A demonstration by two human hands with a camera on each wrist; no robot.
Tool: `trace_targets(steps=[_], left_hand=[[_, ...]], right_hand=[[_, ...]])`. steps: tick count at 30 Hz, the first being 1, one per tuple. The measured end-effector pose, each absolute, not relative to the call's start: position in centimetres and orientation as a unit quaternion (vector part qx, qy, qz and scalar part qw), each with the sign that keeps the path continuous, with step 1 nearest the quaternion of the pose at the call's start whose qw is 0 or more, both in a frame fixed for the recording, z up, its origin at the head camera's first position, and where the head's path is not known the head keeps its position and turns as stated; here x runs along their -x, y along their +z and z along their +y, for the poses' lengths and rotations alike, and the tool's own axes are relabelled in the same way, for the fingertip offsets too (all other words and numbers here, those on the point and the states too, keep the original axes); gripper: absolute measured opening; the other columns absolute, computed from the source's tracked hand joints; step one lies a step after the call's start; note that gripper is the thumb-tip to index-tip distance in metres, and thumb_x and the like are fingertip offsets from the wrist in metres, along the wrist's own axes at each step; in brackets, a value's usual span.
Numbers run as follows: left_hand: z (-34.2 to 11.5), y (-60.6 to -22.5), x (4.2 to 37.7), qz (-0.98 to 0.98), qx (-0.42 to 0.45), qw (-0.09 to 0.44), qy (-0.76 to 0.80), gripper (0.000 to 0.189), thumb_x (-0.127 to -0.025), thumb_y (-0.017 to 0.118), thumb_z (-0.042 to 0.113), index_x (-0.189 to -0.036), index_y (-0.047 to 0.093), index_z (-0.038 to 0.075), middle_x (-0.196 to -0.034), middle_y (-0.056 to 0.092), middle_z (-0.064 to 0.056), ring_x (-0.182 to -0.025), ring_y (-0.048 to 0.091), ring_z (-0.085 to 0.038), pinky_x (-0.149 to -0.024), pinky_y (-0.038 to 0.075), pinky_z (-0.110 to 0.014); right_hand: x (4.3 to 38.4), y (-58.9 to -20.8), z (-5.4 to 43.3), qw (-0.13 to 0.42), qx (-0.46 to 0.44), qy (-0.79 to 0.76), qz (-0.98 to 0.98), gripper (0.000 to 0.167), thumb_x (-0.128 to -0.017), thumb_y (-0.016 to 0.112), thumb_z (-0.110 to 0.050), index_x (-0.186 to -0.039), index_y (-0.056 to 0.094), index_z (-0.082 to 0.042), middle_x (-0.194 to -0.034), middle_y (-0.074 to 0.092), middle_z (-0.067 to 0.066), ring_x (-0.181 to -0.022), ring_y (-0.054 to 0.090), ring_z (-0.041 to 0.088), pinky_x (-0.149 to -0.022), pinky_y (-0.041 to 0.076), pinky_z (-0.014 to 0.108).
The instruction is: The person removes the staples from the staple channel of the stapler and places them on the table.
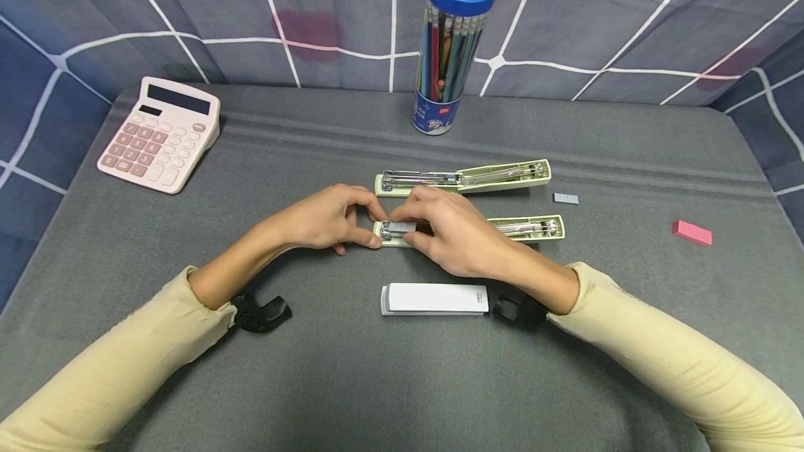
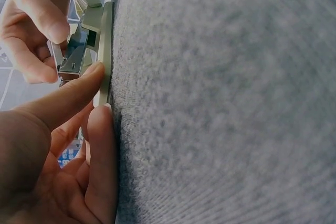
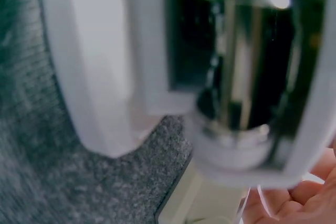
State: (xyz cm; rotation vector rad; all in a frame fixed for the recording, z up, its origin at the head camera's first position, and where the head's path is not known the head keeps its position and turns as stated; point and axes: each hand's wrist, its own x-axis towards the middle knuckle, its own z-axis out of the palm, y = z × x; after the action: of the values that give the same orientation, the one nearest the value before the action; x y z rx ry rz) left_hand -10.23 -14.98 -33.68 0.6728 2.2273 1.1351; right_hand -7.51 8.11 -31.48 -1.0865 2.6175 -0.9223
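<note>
Head view: on a dark grey worktop (image 1: 339, 375), the near green stapler (image 1: 524, 228) lies unfolded at centre. The left hand (image 1: 326, 218) pinches its 9 o'clock end; the right hand (image 1: 461, 237) pinches a staple strip (image 1: 402, 227) at its channel, apparently midway through placing it. Another green stapler (image 1: 461, 180) lies unfolded at 12 o'clock. Loose between 2 and 3 o'clock, a 2nd strip (image 1: 566, 198) remains unplaced. Neither green stapler is folded shut; a white stapler (image 1: 436, 298) rests at 7 o'clock.
</note>
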Motion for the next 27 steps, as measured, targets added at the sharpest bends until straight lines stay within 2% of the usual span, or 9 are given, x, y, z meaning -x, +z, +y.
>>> trace_targets(steps=[2, 9, 12, 14, 20, 27], left_hand=[[-15.0, -33.7, 10.2, 0.827, -0.250, 0.272, 0.423, 0.024, -0.081, 0.083, 0.012, -0.101, 0.070, 0.008, -0.085, 0.060, -0.007, -0.047, 0.056, -0.018, -0.045, 0.053, -0.032], [-15.0, -33.7, 10.2, 0.827, -0.249, 0.273, 0.423, 0.026, -0.082, 0.082, 0.012, -0.104, 0.069, 0.006, -0.096, 0.062, -0.007, -0.048, 0.057, -0.018, -0.046, 0.054, -0.033], [-15.0, -33.7, 10.2, 0.826, -0.250, 0.272, 0.424, 0.026, -0.082, 0.082, 0.011, -0.104, 0.070, 0.006, -0.088, 0.061, -0.007, -0.049, 0.056, -0.018, -0.045, 0.054, -0.033], [-15.0, -33.7, 10.2, 0.825, -0.252, 0.273, 0.426, 0.025, -0.082, 0.081, 0.011, -0.104, 0.070, 0.006, -0.080, 0.060, -0.007, -0.049, 0.056, -0.018, -0.045, 0.054, -0.032], [-15.1, -33.7, 10.2, 0.820, -0.257, 0.274, 0.431, 0.023, -0.083, 0.081, 0.011, -0.103, 0.070, 0.007, -0.071, 0.058, -0.005, -0.049, 0.054, -0.018, -0.044, 0.052, -0.031], [-15.2, -33.8, 10.3, 0.818, -0.260, 0.275, 0.432, 0.023, -0.084, 0.080, 0.011, -0.104, 0.071, 0.006, -0.070, 0.057, -0.006, -0.049, 0.053, -0.017, -0.044, 0.052, -0.030]], right_hand=[[7.5, -31.5, 8.1, 0.078, 0.361, -0.308, 0.877, 0.026, -0.087, 0.072, -0.004, -0.112, 0.074, -0.009, -0.093, 0.060, -0.003, -0.079, 0.053, 0.015, -0.070, 0.044, 0.030], [7.4, -31.0, 8.4, 0.081, 0.364, -0.389, 0.842, 0.028, -0.092, 0.066, -0.002, -0.120, 0.069, -0.002, -0.098, 0.057, -0.001, -0.085, 0.050, 0.013, -0.074, 0.045, 0.032], [7.3, -30.7, 8.7, 0.077, 0.367, -0.400, 0.837, 0.031, -0.092, 0.064, -0.001, -0.122, 0.067, 0.001, -0.098, 0.055, 0.000, -0.088, 0.049, 0.016, -0.077, 0.044, 0.034], [7.3, -30.5, 8.9, 0.075, 0.368, -0.399, 0.837, 0.029, -0.092, 0.064, -0.001, -0.121, 0.068, 0.000, -0.097, 0.054, 0.000, -0.089, 0.048, 0.017, -0.078, 0.044, 0.034], [7.1, -30.2, 9.8, 0.078, 0.352, -0.411, 0.837, 0.018, -0.090, 0.069, -0.002, -0.107, 0.072, -0.007, -0.095, 0.057, -0.003, -0.089, 0.051, 0.013, -0.078, 0.044, 0.033], [6.8, -30.1, 11.6, 0.075, 0.325, -0.435, 0.837, 0.022, -0.085, 0.075, 0.000, -0.106, 0.072, -0.006, -0.091, 0.059, -0.003, -0.087, 0.053, 0.013, -0.075, 0.046, 0.034]])
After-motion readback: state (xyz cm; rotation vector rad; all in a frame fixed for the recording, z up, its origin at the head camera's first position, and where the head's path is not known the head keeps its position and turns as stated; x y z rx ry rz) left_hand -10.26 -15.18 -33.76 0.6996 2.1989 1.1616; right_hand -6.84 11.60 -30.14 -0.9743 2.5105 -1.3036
